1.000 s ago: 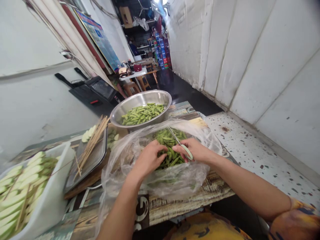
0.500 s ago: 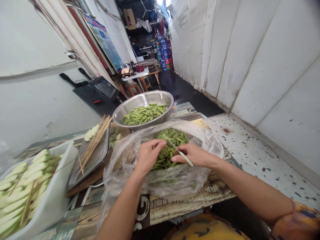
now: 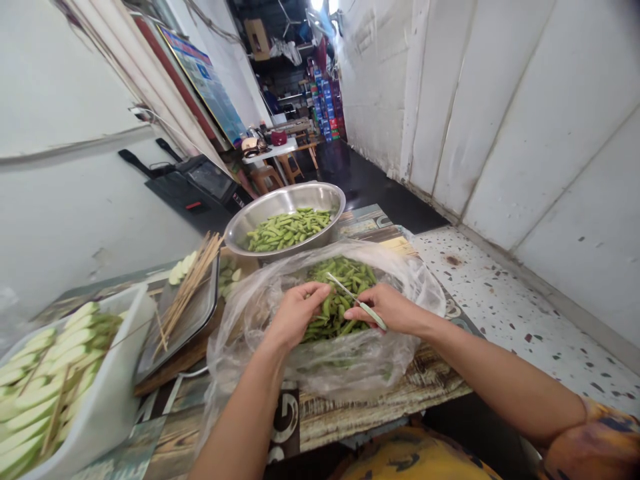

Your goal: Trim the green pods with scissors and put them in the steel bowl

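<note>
My right hand is closed around a pair of scissors with pale green handles; the thin blades point up and to the left. My left hand is pinched just left of the blades, and whatever its fingertips hold is hidden. Both hands are over a heap of green soybean pods inside an open clear plastic bag. Behind the bag, a steel basin contains more green pods.
On the left, a white tub holds pale green slices on skewers. Bamboo sticks lie across a metal tray beside it. The patterned table ends near my body, with speckled floor to the right.
Both hands stay almost in place over the pods. My left fingertips have shifted very slightly, and the scissors are still in my right hand.
</note>
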Motion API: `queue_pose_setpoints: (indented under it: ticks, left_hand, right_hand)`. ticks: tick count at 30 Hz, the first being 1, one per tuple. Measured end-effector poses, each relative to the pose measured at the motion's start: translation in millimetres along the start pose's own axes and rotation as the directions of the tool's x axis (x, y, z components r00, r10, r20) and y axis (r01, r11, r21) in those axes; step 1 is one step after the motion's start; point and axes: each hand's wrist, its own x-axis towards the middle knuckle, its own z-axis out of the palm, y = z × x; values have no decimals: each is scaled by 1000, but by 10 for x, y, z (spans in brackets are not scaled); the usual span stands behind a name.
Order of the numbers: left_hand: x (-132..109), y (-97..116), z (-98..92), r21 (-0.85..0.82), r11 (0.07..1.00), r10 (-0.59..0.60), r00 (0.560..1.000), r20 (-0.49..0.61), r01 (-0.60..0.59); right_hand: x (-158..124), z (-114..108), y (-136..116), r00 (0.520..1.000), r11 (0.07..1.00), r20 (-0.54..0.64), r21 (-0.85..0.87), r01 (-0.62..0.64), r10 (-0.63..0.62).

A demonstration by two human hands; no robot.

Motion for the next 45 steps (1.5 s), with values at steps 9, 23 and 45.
queue_pose_setpoints:
  ticks: [9,23,45]
  left_hand:
    - [31,19,55,-134,965,164,920,-355,-224]
    - [12,-45,143,-126,957,214,930,-298,-260]
    - [40,70,-216,553,830,336,857,-390,-74]
  right_hand:
    - [-22,8,-27,988,932,135,344,-117,74]
    - [-11,24,-8,988,946,150,317,-73,26]
    - [-11,52,-105,992,913,53,388,-122,110]
